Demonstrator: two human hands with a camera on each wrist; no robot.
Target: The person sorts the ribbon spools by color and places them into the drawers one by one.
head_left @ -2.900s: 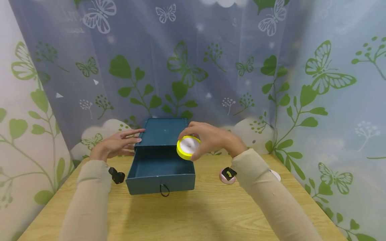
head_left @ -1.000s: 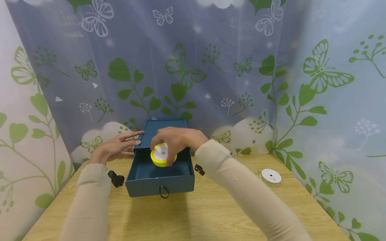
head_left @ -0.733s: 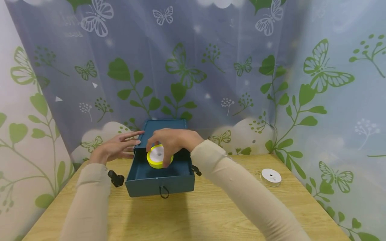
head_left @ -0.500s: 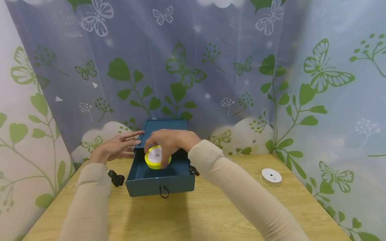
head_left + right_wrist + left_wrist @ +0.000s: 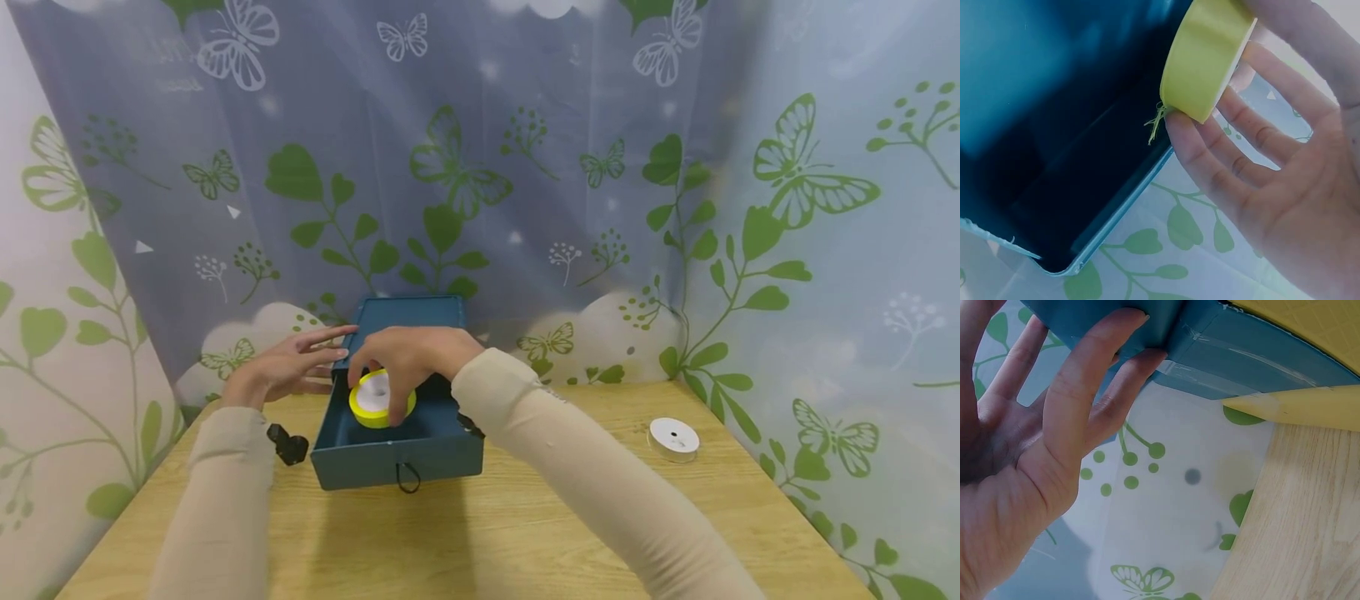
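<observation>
Starting at the left, we see a beige sleeve (image 5: 225,500) with a small black device (image 5: 288,445) beside its cuff, above the pale wooden tabletop (image 5: 525,542). From that sleeve reaches the left hand (image 5: 288,367), its fingers spread and loosely straight, the tips resting against the left side of the blue box (image 5: 412,312); it grips nothing, and the left wrist view shows us the fingertips against the blue surface. Below the box's front edge, the drawer (image 5: 397,463) stands out towards us, with a black loop (image 5: 408,477) hanging at the middle of its front. Within the drawer's left part, we find the yellow ribbon roll (image 5: 367,402), white face upward and slightly tilted; we cannot tell whether it touches the drawer's floor. The right hand (image 5: 412,357) comes over it from the right, its thumb and fingers pinching the roll by the rim, and in the right wrist view we notice loose yellow threads (image 5: 1155,124) at the ribbon's edge. Farther right runs the other sleeve (image 5: 577,458), and well apart from the box a white spool (image 5: 673,439) lies flat on the tabletop, near the leaf-patterned curtain (image 5: 817,275).
</observation>
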